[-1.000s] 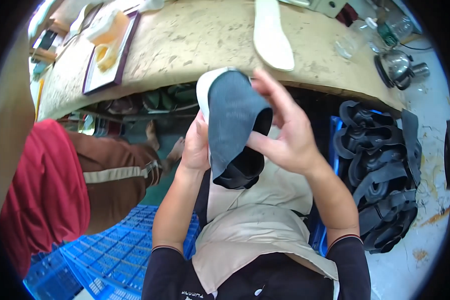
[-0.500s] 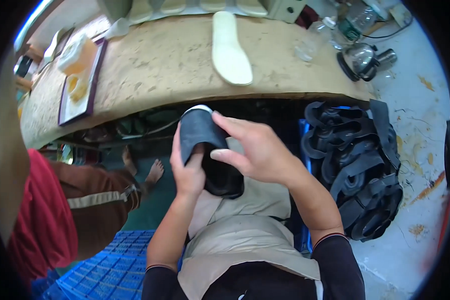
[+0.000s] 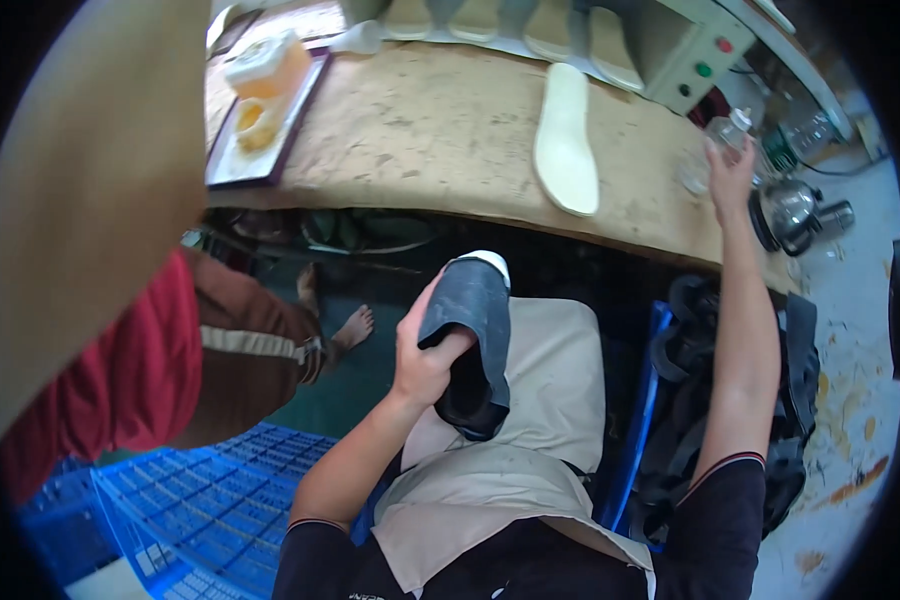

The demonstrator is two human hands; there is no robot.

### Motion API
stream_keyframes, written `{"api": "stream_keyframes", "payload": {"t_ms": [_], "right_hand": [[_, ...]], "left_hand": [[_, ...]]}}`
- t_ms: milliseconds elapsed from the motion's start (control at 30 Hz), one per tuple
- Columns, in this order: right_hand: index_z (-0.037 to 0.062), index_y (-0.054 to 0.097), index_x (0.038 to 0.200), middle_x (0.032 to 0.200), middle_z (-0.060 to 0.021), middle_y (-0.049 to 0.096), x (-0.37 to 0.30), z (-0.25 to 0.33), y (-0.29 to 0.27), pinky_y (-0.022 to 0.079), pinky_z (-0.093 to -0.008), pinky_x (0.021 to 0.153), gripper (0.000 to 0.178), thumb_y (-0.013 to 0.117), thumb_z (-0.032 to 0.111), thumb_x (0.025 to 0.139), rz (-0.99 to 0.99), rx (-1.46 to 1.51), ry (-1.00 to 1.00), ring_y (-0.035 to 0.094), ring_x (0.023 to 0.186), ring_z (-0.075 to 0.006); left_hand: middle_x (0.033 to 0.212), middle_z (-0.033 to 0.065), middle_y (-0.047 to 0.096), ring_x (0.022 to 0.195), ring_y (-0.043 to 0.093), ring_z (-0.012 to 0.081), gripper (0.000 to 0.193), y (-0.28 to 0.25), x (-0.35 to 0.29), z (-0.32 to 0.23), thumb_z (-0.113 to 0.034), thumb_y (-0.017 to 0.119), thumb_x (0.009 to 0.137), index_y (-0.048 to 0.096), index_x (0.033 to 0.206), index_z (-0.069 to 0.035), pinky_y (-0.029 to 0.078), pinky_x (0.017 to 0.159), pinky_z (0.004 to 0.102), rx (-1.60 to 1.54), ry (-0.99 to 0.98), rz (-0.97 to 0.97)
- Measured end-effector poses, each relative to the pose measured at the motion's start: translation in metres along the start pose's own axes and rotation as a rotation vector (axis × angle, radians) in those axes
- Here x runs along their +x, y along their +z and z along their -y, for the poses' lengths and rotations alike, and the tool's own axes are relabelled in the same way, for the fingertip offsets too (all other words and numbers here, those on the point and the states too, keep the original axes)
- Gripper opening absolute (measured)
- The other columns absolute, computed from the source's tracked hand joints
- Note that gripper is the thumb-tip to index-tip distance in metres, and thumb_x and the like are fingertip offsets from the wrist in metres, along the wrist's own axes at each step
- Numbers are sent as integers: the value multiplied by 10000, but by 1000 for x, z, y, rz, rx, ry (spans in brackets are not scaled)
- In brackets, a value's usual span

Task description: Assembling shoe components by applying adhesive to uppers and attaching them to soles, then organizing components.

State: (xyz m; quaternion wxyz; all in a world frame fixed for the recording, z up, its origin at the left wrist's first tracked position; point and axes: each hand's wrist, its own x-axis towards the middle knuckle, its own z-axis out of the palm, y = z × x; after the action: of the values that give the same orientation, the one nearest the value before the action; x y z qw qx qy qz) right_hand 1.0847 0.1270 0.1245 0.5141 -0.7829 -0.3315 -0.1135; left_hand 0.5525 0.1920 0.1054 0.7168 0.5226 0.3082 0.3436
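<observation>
My left hand (image 3: 428, 350) is closed on a black shoe upper (image 3: 475, 305), thumb inside its opening and fingers along its outer side. A white toe end (image 3: 490, 264) shows at the top of the upper. The upper is held above my lap, its opening facing me. My right arm stretches over the table's right end. There my right hand (image 3: 732, 178) has its thumb and fingers apart at a clear plastic bottle (image 3: 725, 130) with a white cap. Whether the fingers touch the bottle I cannot tell. A white insole-shaped sole piece (image 3: 567, 145) lies on the table.
On the covered table (image 3: 420, 130) sits a tray (image 3: 270, 165) with an orange-filled container (image 3: 268, 70). More sole pieces stand in a machine (image 3: 685, 65) at the back. A glass-and-metal pot (image 3: 792, 210) is far right. Black uppers (image 3: 690, 400) fill a blue crate. Another person (image 3: 120, 340) stands left.
My right hand has left the upper and reached far right to the bottle. My left hand keeps the upper. The view has shifted, so the table things appear further right and lower.
</observation>
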Motion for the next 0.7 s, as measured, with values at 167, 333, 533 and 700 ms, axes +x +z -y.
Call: {"api": "stream_keyframes", "payload": {"t_ms": [167,333,533,700], "right_hand": [[1,324,1498,1283,-198,572,-2,23,-16,460,-355,989,774,744,260,903,230,4,-94,588,1113,-259],[14,390,1457,1246,-146,604,-22,91,-54,467,-345,969,684,739,203,899,447,-90,-224,597,1077,-238],[21,485,1353,1220,-122,618,-104,163,-82,470,-338,938,665,800,120,775,719,-229,-298,592,1046,-236],[41,539,1289,1098,-106,616,-150,187,-88,482,-349,872,727,835,67,625,897,-294,-404,585,954,-259]], "left_hand": [[1286,127,639,1128,610,231,743,-9,-2,-2,67,673,702,492,1422,23,443,1018,308,-9,-31,51],[1302,143,634,1142,617,242,795,-5,14,14,63,706,668,482,1430,24,448,1032,323,124,-118,75],[1257,153,660,1086,645,244,758,10,32,28,77,671,672,496,1408,36,488,985,323,171,-151,105],[1223,150,681,1089,651,244,743,18,39,29,85,671,651,537,1379,23,495,980,322,263,-138,138]]}}
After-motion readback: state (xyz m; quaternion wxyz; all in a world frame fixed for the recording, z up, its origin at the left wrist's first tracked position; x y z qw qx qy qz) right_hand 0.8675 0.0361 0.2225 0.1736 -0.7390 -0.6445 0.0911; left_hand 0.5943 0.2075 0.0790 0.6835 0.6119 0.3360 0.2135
